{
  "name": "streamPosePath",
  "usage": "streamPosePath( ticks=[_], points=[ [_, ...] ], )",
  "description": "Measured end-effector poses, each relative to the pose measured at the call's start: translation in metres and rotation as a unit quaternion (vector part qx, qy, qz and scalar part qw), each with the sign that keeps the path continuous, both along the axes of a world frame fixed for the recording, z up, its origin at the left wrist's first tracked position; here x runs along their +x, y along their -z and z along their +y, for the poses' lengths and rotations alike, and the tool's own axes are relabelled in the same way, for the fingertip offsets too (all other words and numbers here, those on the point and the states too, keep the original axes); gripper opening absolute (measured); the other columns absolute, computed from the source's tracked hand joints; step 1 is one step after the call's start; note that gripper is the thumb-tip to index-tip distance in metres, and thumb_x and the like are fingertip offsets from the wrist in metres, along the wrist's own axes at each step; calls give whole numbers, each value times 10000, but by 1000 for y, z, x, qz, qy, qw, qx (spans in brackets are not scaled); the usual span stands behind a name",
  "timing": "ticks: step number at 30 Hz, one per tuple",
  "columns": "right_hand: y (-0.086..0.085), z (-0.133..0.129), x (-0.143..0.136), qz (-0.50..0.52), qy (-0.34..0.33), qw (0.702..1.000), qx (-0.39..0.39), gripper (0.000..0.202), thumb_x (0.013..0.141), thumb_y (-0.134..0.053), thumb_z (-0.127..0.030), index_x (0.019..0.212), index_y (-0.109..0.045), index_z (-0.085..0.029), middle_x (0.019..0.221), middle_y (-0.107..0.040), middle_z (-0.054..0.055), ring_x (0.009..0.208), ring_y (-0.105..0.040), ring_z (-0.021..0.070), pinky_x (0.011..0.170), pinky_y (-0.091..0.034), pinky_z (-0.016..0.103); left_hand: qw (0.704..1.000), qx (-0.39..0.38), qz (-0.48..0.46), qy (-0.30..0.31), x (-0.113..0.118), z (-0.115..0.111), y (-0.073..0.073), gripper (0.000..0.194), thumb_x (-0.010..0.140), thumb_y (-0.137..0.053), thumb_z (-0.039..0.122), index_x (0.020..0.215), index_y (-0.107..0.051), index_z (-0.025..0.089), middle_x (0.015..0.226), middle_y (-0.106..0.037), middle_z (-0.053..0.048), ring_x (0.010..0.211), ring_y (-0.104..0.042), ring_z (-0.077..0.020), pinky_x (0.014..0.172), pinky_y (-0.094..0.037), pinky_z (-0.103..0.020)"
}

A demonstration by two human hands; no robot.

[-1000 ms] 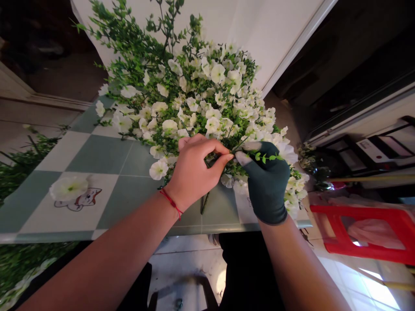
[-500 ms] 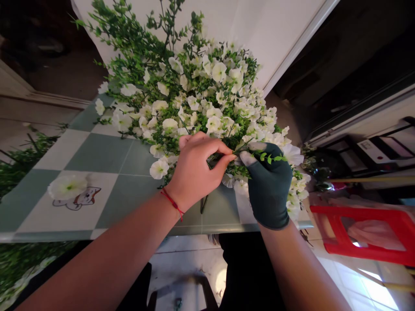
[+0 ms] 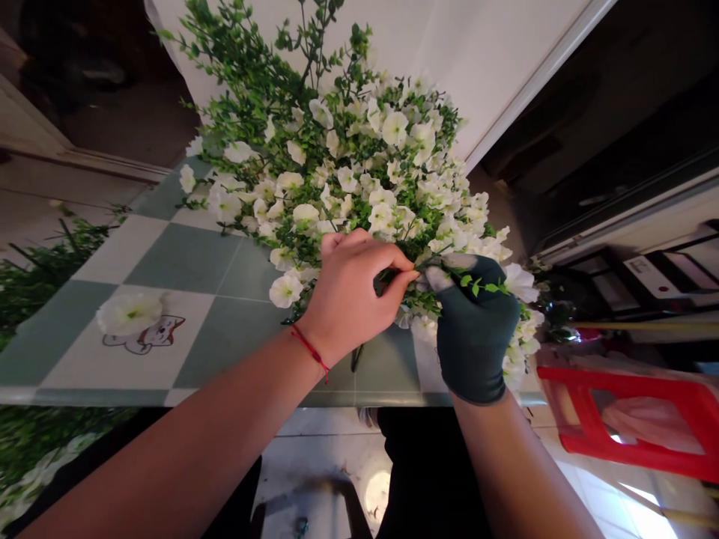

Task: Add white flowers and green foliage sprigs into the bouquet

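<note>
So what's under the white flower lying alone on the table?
The green and white checkered table, with a printed cartoon animal. Its face pokes out beside the round white flower; anything under the petals is hidden.

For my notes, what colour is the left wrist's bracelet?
The bracelet is red; see head view.

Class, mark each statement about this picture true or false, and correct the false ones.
1. The right hand wears a dark glove. True.
2. The left hand has a blue bracelet at its wrist. False: the bracelet is red.
3. A leafy green sprig is in the right hand's grip. True.
4. The single white flower lying apart is to the right of both hands. False: it lies to their left.
5. The tabletop has green and white squares. True.
6. The red plastic frame is at the far left. False: it is on the right.
</note>
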State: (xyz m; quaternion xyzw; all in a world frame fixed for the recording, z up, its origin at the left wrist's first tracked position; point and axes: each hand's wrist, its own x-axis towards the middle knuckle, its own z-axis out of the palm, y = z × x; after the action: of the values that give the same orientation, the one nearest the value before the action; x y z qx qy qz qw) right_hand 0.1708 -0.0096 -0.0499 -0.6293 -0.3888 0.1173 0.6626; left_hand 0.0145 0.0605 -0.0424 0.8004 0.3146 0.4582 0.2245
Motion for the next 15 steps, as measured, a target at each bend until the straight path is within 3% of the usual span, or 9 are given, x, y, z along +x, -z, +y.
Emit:
streamPosePath(
  ticks=[15],
  points=[
    [-2,-2,2,-76,9,997,-33,275,816,-936,-366,1016,-828,-211,958,-834,3,904,-770,211,869,-619,359,1000,15,-3,-2,0,0,1,120,1000,-795,206,892,-767,251,884,-810,7,932,-692,-243,973,-393,-468]
  ],
)
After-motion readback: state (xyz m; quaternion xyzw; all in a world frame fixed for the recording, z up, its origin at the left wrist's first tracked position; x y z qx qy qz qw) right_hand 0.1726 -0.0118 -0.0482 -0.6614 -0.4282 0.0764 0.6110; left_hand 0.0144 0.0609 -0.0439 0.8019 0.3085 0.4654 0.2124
